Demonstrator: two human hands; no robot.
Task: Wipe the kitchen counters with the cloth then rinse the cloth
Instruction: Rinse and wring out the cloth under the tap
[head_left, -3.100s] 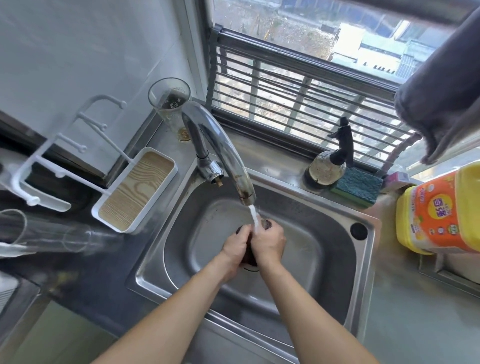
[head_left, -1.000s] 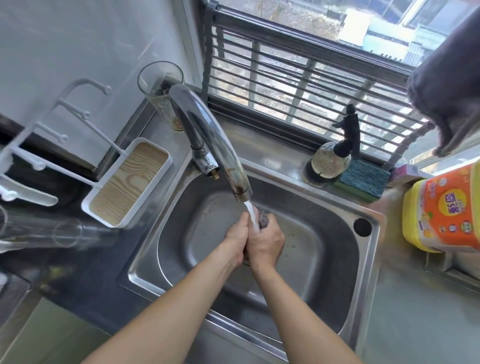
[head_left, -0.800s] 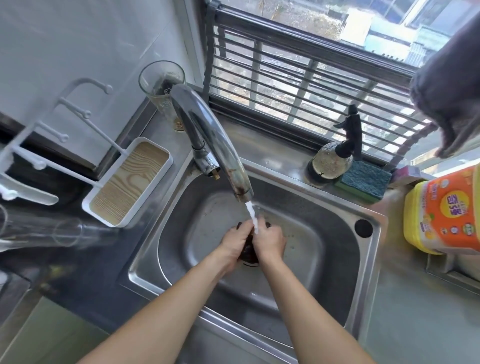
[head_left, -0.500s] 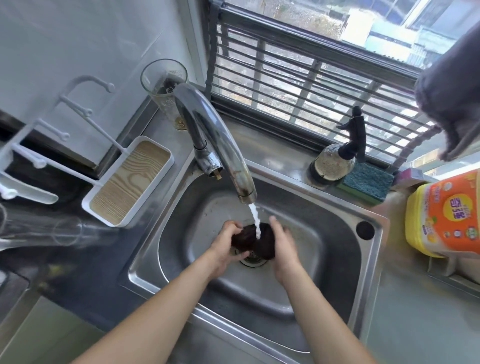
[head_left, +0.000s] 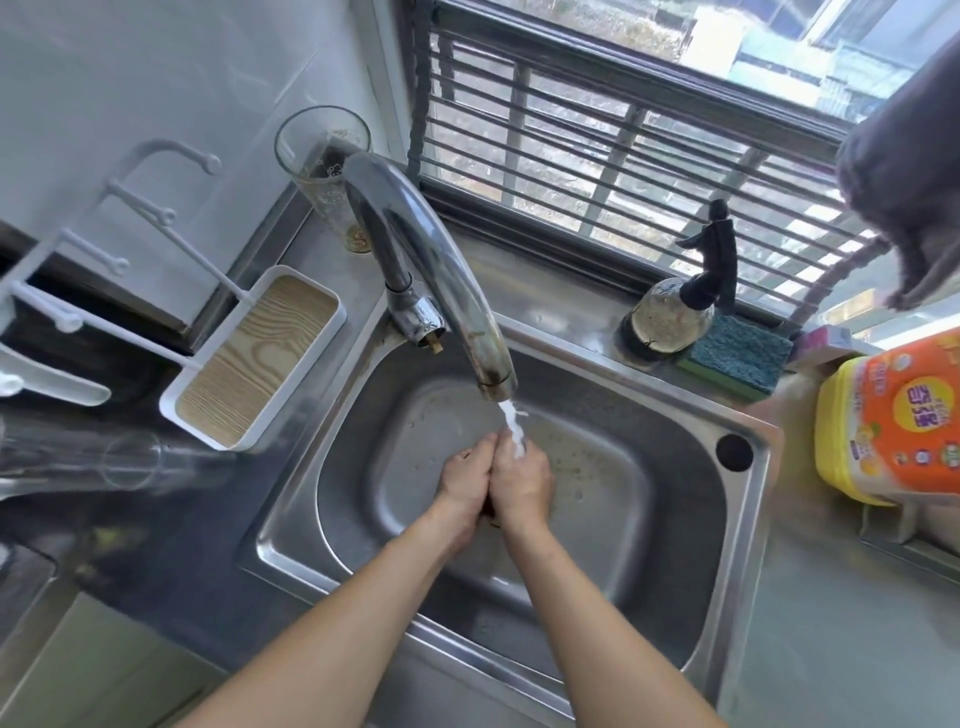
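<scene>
Both bare forearms reach forward and converge. The left hand (head_left: 464, 480) and right hand (head_left: 521, 480) press together side by side, fingers curled inward and closed, knuckles up.

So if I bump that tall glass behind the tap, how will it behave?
The tall glass stands upright and narrows toward its base, so it would probably tip easily. It sits on smooth steel counter, so it may slide, and clear glass likely breaks.
</scene>
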